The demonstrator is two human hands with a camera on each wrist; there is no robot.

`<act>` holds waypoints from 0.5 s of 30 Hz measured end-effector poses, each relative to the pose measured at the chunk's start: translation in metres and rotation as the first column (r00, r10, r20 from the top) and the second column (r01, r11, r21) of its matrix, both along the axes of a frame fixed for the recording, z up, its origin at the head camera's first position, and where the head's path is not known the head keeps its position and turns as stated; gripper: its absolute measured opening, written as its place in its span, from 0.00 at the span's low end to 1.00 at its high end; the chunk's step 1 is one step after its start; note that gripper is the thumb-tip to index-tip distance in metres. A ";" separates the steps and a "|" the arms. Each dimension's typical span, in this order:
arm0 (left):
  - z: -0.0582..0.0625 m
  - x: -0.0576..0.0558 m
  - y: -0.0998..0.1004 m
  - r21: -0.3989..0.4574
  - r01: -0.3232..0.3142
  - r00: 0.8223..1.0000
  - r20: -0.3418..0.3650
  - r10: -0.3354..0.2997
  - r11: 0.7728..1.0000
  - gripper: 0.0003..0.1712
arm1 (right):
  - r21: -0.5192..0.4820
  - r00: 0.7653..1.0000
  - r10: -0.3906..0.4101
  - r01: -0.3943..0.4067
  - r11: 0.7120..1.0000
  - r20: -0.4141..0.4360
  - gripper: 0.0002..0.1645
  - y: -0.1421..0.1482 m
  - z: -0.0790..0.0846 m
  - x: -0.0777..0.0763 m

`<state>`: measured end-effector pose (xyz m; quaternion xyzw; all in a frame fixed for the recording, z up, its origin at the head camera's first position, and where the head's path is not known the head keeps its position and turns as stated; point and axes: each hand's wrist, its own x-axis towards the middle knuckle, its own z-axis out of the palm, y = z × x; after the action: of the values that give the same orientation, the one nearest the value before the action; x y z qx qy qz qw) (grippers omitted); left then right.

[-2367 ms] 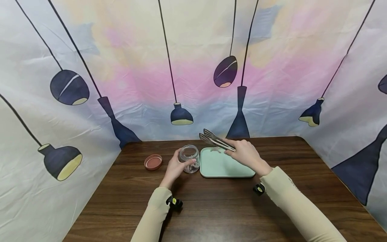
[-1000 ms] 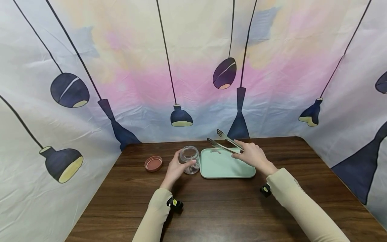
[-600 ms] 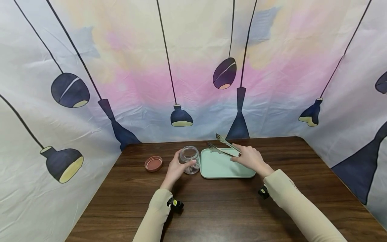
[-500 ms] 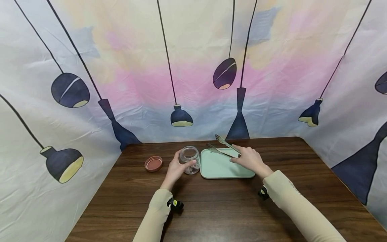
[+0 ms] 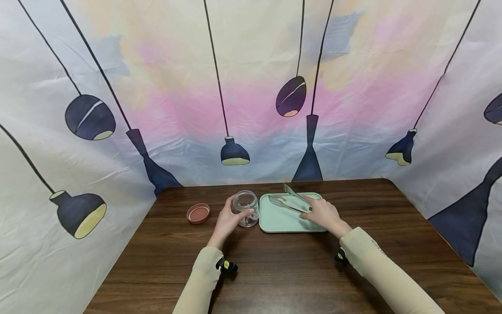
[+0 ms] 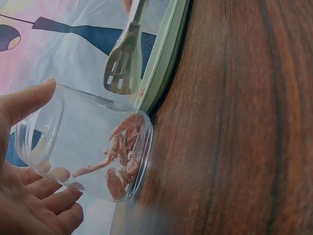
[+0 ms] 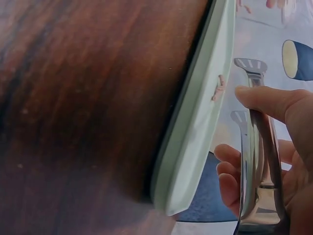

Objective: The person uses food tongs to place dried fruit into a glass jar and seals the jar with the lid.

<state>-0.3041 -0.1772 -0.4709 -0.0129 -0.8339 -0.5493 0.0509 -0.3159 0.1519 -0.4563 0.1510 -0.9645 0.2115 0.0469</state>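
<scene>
Reddish-brown wrinkled strips (image 6: 127,147) sit inside the clear cylindrical jar (image 6: 85,127), left hand (image 5: 228,221) curled round it; right hand (image 5: 323,214) grips spread silver slotted tongs (image 7: 266,147) over the pale-green rectangular tray (image 5: 274,222), 1 small reddish clump (image 7: 218,88) there, so I'd guess partway done.

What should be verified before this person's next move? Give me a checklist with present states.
1. Clear cylindrical jar upright, held by the left hand: ok.
2. Red-brown round lid off the jar, on the dark brown wooden table: ok.
3. Silver metal tongs in the right hand: ok.
4. Small, irregular reddish piece on the pale green rectangular tray: ok.
5. Piece gripped by the tongs: not ok; their ends stand apart.
6. Gap between jar and tray: cannot tell; they may touch.
</scene>
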 end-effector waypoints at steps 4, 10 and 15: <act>-0.001 -0.002 0.000 -0.004 0.003 1.000 -0.003 -0.003 1.000 0.54 | 0.008 1.000 -0.002 0.002 1.000 0.001 0.43 0.003 -0.004 0.000; -0.001 -0.001 0.000 0.004 0.011 1.000 0.003 -0.011 1.000 0.54 | 0.014 1.000 -0.004 0.004 1.000 0.010 0.43 0.006 -0.008 0.001; -0.001 -0.001 -0.001 0.013 0.015 1.000 0.003 -0.015 1.000 0.54 | 0.003 1.000 -0.008 0.008 1.000 0.013 0.43 0.007 -0.009 0.001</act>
<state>-0.3047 -0.1782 -0.4721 -0.0178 -0.8302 -0.5553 0.0454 -0.3147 0.1586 -0.4658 0.1457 -0.9657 0.2111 0.0412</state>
